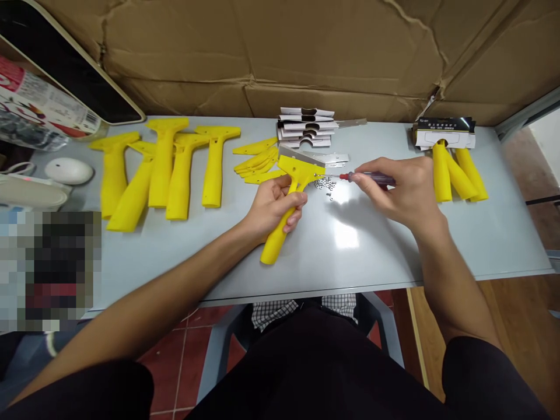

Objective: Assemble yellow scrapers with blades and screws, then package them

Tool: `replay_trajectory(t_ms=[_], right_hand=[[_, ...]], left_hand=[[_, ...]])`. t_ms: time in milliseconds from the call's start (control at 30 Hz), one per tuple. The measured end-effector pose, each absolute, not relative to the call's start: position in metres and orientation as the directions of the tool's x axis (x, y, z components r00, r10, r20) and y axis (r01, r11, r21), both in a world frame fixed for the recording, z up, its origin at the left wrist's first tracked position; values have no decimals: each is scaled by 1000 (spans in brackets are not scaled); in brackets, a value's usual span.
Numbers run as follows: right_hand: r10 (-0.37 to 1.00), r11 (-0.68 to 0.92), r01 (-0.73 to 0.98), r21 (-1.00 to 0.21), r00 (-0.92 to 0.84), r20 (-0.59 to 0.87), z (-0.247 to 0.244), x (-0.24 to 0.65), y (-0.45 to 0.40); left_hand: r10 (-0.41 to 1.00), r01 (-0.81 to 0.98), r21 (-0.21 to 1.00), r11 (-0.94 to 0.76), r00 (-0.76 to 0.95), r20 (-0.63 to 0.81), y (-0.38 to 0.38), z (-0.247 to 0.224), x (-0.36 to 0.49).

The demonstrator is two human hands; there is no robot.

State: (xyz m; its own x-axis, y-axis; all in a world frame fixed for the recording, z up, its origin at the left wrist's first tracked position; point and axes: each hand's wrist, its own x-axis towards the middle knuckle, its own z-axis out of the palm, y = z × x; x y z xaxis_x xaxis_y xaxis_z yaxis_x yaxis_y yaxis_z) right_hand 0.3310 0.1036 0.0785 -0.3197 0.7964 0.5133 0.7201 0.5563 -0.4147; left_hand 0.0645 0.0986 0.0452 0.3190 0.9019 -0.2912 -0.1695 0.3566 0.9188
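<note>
My left hand (276,209) is wrapped round the neck of a yellow scraper (275,242), which tilts with its head up and its handle toward me. A metal blade (301,156) lies along the scraper's head. My right hand (396,189) grips a screwdriver (378,178) with a dark, see-through handle and a red collar. Its thin shaft points left, and the tip meets the right end of the scraper head at a small screw. Just below the shaft, a little heap of screws (326,185) lies on the table.
Several yellow scraper handles (213,169) lie at left, beside yellow clamp strips (258,160). Behind are folded white cards (306,128) and loose blades (336,158). Packaged scrapers (443,175) lie at right. A white mouse (69,171) sits far left; cardboard (306,52) walls the back.
</note>
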Motion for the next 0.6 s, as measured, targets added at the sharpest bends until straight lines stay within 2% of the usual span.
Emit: replay_trajectory(t_ms=[233, 467, 600], right_hand=[[812, 560, 686, -465, -341, 474, 82, 329, 100], [783, 572, 711, -409, -325, 530, 81, 330, 102], [800, 572, 689, -445, -348, 489, 79, 330, 100]], left_hand=[[908, -206, 910, 360, 299, -292, 101, 43, 64], [906, -207, 909, 362, 308, -291, 101, 42, 63], [899, -227, 891, 393, 297, -321, 101, 45, 64]])
